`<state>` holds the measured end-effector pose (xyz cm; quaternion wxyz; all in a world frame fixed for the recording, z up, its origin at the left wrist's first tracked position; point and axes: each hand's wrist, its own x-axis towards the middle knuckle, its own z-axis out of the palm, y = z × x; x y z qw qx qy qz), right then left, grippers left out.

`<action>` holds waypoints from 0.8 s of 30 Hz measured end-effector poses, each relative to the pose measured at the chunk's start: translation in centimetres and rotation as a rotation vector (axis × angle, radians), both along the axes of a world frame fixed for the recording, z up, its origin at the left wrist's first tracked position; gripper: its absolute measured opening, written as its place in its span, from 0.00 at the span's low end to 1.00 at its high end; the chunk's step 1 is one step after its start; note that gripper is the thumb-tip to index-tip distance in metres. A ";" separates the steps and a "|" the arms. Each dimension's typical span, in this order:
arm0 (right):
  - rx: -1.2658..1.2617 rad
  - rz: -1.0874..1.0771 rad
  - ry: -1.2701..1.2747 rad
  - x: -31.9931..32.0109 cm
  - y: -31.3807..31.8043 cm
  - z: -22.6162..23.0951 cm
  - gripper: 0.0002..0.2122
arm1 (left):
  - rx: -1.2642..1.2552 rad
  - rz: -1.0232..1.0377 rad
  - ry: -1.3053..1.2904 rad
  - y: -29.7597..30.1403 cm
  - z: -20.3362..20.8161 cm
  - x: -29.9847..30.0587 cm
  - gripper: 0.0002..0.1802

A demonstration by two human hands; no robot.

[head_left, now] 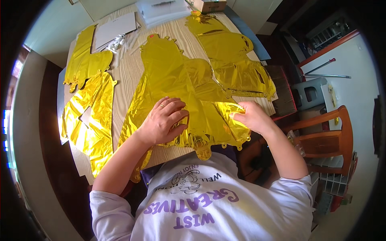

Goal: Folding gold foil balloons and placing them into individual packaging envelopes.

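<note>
A flat, uninflated gold foil balloon (pixel 169 76) lies in front of me at the near edge of the table, its small tabs hanging over that edge. My left hand (pixel 165 120) rests on its middle, fingers bent and apart, with the thumb off to the right. At the balloon's right side my right hand (pixel 253 116) pinches the foil between thumb and fingers, and the sheet creases there. The foil under my left palm is hidden.
More flat gold foil balloons lie around: one at the back right (pixel 229 52), one at the far left (pixel 86 56) and a crinkled one at the near left (pixel 92 116). White cards (pixel 116 30), clear plastic sleeves (pixel 163 12) and a cardboard box (pixel 209 5) sit at the back. A wooden chair (pixel 325 140) stands right.
</note>
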<state>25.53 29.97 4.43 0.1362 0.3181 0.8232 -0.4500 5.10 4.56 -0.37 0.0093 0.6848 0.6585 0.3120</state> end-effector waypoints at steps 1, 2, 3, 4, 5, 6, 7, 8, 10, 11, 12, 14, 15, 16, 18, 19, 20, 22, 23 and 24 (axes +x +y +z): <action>-0.046 -0.021 0.031 0.1 0.1 0.1 0.13 | 0.004 0.000 -0.005 0.0 0.0 0.0 0.21; -0.090 -0.041 0.061 0.1 0.2 0.2 0.13 | 0.010 0.000 -0.009 0.0 0.1 0.0 0.21; -0.134 -0.061 0.092 0.2 0.2 0.4 0.12 | 0.009 0.000 -0.011 0.0 0.0 0.0 0.21; -0.181 -0.083 0.161 0.1 0.0 0.7 0.12 | 0.009 0.001 -0.012 0.0 -0.1 0.0 0.21; -0.204 -0.069 0.199 -0.1 -0.2 1.1 0.12 | 0.008 0.001 -0.012 0.0 -0.2 0.0 0.21; -0.226 -0.055 0.238 -0.5 -0.6 1.5 0.11 | 0.006 0.005 -0.010 0.0 -0.2 0.0 0.21; -0.249 -0.040 0.276 -0.9 -1.1 2.0 0.11 | 0.004 0.010 -0.007 -0.1 -0.2 0.0 0.21; -0.319 -0.024 0.308 -1.4 -2.1 2.6 0.09 | 0.004 0.012 -0.007 -0.1 -0.2 0.0 0.21; -0.109 0.127 0.327 -2.9 -4.2 3.3 0.07 | -0.003 0.017 -0.002 -0.2 -0.2 0.1 0.22; -0.041 0.196 0.354 -3.7 -5.5 3.2 0.08 | -0.003 0.018 0.000 -0.3 -0.2 0.1 0.23; -0.049 0.199 0.374 -4.4 -7.0 2.9 0.08 | 0.001 0.015 -0.008 -0.2 -0.2 0.0 0.23; -0.035 0.213 0.449 -4.9 -9.7 1.0 0.10 | 0.010 0.006 -0.026 -0.1 -0.5 -0.2 0.24; -0.075 0.250 0.486 -4.9 -10.7 1.0 0.10 | -0.020 0.000 -0.016 -0.3 -0.5 -0.3 0.25; 0.007 0.341 0.597 -4.7 -10.8 0.3 0.10 | -0.051 -0.006 -0.006 -0.4 -0.5 -0.5 0.25; 0.059 0.443 0.701 -4.1 -10.6 0.2 0.08 | -0.119 -0.001 -0.002 -0.8 -0.4 -0.5 0.26; 0.201 0.443 0.788 -3.7 -9.8 0.1 0.07 | -0.108 0.000 -0.008 -0.8 -0.4 -0.5 0.27; 0.341 0.443 0.872 -3.3 -8.7 -0.5 0.07 | -0.097 0.003 -0.016 -0.8 -0.5 -0.4 0.28; 0.561 0.411 0.909 -2.1 -6.8 -1.8 0.05 | -0.087 0.010 -0.031 -0.9 -0.4 -0.3 0.29; 0.638 0.417 0.885 -1.8 -6.4 -2.4 0.07 | -0.093 0.012 -0.039 -0.8 -0.1 -0.1 0.29; 0.714 0.424 0.860 -1.5 -6.0 -3.1 0.09 | -0.099 0.014 -0.047 -0.8 0.1 0.0 0.29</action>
